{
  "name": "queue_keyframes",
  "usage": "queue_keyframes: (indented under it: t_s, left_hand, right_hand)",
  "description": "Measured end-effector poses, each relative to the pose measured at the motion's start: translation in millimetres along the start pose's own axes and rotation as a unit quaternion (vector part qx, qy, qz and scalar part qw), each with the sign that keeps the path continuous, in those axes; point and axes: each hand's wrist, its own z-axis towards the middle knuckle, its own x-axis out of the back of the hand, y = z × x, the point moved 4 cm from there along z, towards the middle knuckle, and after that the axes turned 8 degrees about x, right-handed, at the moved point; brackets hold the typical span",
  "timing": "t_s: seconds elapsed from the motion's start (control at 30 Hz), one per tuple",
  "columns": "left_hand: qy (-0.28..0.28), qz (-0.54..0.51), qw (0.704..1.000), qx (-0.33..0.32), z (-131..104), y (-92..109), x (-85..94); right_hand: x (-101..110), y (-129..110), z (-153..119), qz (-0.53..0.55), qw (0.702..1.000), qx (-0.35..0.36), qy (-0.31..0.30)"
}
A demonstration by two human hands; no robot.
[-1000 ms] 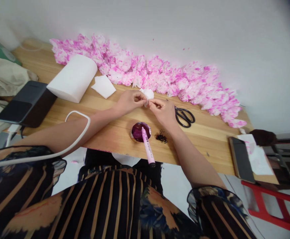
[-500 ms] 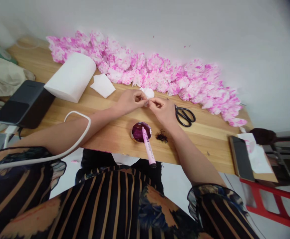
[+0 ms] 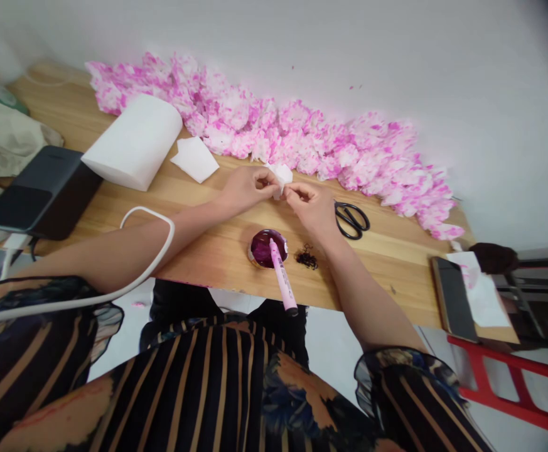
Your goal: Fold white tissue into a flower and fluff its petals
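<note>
My left hand point(image 3: 251, 188) pinches the near edge of a small white paper piece point(image 3: 281, 174), close to the pink-and-white flowers. From the other side, my right hand point(image 3: 310, 204) has its thumb and fingertips pressed together at the same paper. The fingertips of both hands nearly touch. Below them stands a round dish of dark purple liquid point(image 3: 260, 247), with a pink marker point(image 3: 283, 280) leaning across its rim. A small heap of dark curly bits point(image 3: 306, 257) lies right of the dish. Black-handled scissors point(image 3: 351, 220) rest beside my right hand.
A long row of pink-and-white paper flowers point(image 3: 297, 139) lines the wall. At the left are a white paper roll point(image 3: 135, 143), a folded white sheet point(image 3: 195, 159), a black device point(image 3: 42, 191) and a white cable point(image 3: 163, 251). A dark box point(image 3: 455, 298) sits at the right edge.
The fingertips of my hands have moved slightly apart, and more of the white paper shows between them. The view has shifted slightly.
</note>
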Motion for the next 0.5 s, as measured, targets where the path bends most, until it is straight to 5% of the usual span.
queue_keyframes:
  t_s: [0.5]
  left_hand:
    - [0.023, 0.017, 0.999, -0.030, 5.8, -8.8, 2.1]
  right_hand:
    - [5.6, 7.3, 3.2, 0.005, 1.000, 0.000, -0.001]
